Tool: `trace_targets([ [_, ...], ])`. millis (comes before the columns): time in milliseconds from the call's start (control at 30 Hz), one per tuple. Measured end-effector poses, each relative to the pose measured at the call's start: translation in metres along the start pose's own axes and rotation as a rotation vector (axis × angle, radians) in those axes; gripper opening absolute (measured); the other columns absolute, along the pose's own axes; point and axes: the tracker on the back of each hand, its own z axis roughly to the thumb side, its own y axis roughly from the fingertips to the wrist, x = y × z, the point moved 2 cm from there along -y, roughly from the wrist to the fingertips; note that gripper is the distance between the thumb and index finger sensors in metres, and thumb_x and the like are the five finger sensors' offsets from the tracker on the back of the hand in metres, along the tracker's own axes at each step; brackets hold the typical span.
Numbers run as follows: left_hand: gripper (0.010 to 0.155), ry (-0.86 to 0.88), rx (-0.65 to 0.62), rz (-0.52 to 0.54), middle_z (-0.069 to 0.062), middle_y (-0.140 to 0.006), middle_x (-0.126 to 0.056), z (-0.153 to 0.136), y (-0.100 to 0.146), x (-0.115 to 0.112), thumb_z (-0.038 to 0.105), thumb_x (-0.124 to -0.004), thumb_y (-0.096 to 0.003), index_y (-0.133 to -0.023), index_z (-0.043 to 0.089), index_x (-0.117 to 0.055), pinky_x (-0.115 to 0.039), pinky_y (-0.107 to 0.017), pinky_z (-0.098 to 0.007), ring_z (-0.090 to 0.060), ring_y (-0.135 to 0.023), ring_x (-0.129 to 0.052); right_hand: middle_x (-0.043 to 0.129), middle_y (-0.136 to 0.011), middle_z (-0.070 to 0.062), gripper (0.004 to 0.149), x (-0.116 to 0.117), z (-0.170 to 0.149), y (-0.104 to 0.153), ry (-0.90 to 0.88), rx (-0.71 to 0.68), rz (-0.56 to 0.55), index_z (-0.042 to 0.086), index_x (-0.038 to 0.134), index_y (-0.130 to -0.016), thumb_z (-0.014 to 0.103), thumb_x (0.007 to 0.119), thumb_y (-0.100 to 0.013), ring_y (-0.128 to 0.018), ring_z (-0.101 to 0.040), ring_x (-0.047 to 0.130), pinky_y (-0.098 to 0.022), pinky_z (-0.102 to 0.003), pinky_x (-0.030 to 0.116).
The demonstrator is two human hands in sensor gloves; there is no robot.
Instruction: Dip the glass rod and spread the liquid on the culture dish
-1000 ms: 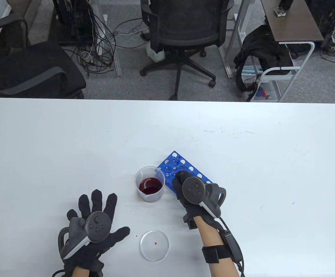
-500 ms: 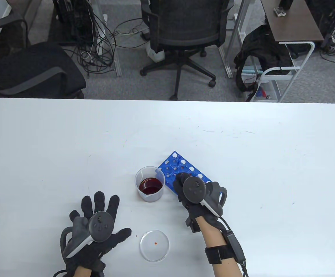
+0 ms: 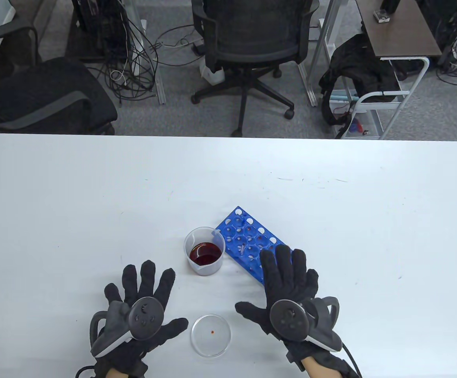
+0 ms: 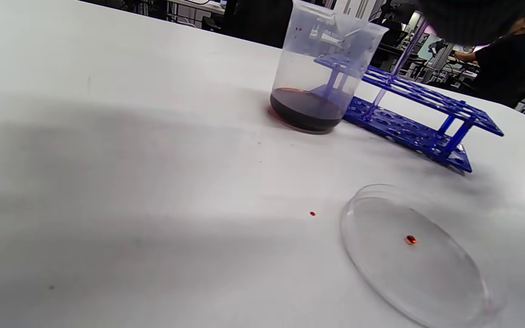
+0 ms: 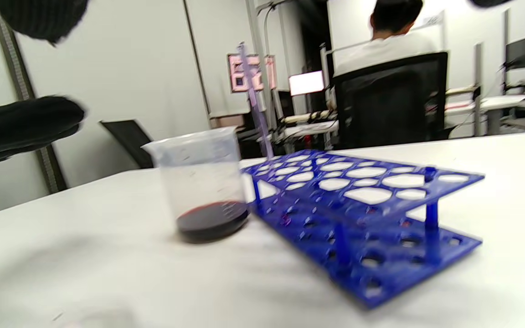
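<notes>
A clear culture dish (image 3: 210, 335) with one red drop lies on the white table between my hands; it also shows in the left wrist view (image 4: 415, 257). A beaker (image 3: 204, 252) holds dark red liquid. The glass rod (image 3: 242, 249) stands in the blue rack (image 3: 248, 240) beside the beaker, and shows tilted in the right wrist view (image 5: 255, 105). My left hand (image 3: 155, 311) lies open with fingers spread, left of the dish. My right hand (image 3: 268, 299) is open with fingers spread over the rack's near end, holding nothing.
A small red drop (image 4: 312, 213) lies on the table just left of the dish. The beaker (image 4: 321, 77) and rack (image 4: 417, 123) stand close together. The table's far edge (image 3: 228, 136) faces office chairs and cables.
My right hand let go of the rod in the rack, drew back toward me and opened flat. My left hand shifted slightly right and toward the dish.
</notes>
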Motion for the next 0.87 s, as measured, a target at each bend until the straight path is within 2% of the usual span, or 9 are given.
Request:
trace_targets([
  [100,0.102,-0.016,-0.007,-0.017,-0.017,-0.116,0.006,0.005,-0.001,-0.004,0.079,-0.064,-0.0434,-0.11,0.036,0.0,-0.015,-0.066,-0.085,-0.06,-0.106,0.001,0.002,-0.116,-0.035,0.111,0.017,0.013,0.012,0.038,-0.061,0.066,0.008,0.001,-0.115,0.08,0.056,-0.05,-0.099,-0.069,0.007,-0.056,-0.092,0.026],
  [233,0.102,-0.031,-0.009,-0.036,-0.017,-0.116,0.005,0.009,-0.003,-0.007,0.079,-0.064,-0.0435,-0.11,0.036,0.0,-0.016,-0.066,-0.085,-0.06,-0.106,0.0,-0.003,-0.114,-0.034,0.111,0.048,0.017,0.014,0.085,-0.063,0.115,0.007,-0.004,-0.112,0.083,0.048,-0.05,-0.098,-0.067,0.002,-0.054,-0.092,0.021],
  [267,0.102,-0.031,-0.009,-0.037,-0.017,-0.116,0.005,0.009,-0.003,-0.008,0.079,-0.064,-0.0435,-0.11,0.036,-0.001,-0.016,-0.066,-0.085,-0.06,-0.106,0.0,-0.003,-0.114,-0.034,0.111,0.053,0.017,0.013,0.068,-0.058,0.16,0.007,-0.004,-0.112,0.083,0.048,-0.05,-0.097,-0.067,0.002,-0.054,-0.092,0.02],
  [300,0.102,-0.03,-0.007,-0.037,-0.017,-0.116,0.005,0.009,-0.003,-0.007,0.079,-0.064,-0.0434,-0.11,0.036,-0.001,-0.016,-0.066,-0.085,-0.06,-0.106,0.0,-0.008,-0.113,-0.033,0.11,0.055,0.016,0.013,0.056,-0.051,0.196,0.007,-0.005,-0.111,0.082,0.046,-0.05,-0.096,-0.067,-0.003,-0.054,-0.092,0.017],
  [333,0.102,-0.023,-0.005,-0.033,-0.017,-0.116,0.005,0.009,-0.003,-0.007,0.079,-0.064,-0.0435,-0.11,0.035,-0.001,-0.016,-0.066,-0.085,-0.06,-0.106,0.0,-0.01,-0.112,-0.033,0.107,0.055,0.014,0.014,0.077,-0.044,0.175,0.007,-0.002,-0.111,0.082,0.045,-0.051,-0.096,-0.066,-0.005,-0.054,-0.091,0.016],
  [400,0.101,-0.009,0.002,-0.028,-0.017,-0.116,0.004,0.008,-0.003,-0.005,0.079,-0.064,-0.0436,-0.11,0.035,-0.001,-0.017,-0.066,-0.085,-0.06,-0.106,-0.001,-0.003,-0.113,-0.033,0.11,0.054,0.012,0.014,0.095,-0.047,0.127,0.007,-0.005,-0.111,0.082,0.046,-0.051,-0.097,-0.066,0.0,-0.054,-0.091,0.019],
  [533,0.101,0.012,0.005,-0.044,-0.018,-0.117,0.003,0.007,-0.005,-0.006,0.078,-0.064,-0.044,-0.111,0.035,-0.003,-0.018,-0.066,-0.085,-0.06,-0.106,-0.002,-0.006,-0.113,-0.033,0.109,0.058,0.004,0.015,0.04,-0.047,0.165,0.007,-0.005,-0.111,0.081,0.047,-0.051,-0.096,-0.066,-0.002,-0.054,-0.091,0.017],
  [867,0.101,-0.004,0.027,-0.042,-0.018,-0.117,0.003,0.007,-0.003,-0.01,0.078,-0.065,-0.0436,-0.111,0.035,-0.003,-0.017,-0.066,-0.085,-0.06,-0.106,-0.001,-0.007,-0.112,-0.033,0.108,0.063,0.01,0.015,0.09,-0.054,0.179,0.007,-0.004,-0.111,0.081,0.047,-0.051,-0.096,-0.066,-0.003,-0.054,-0.091,0.017],
])
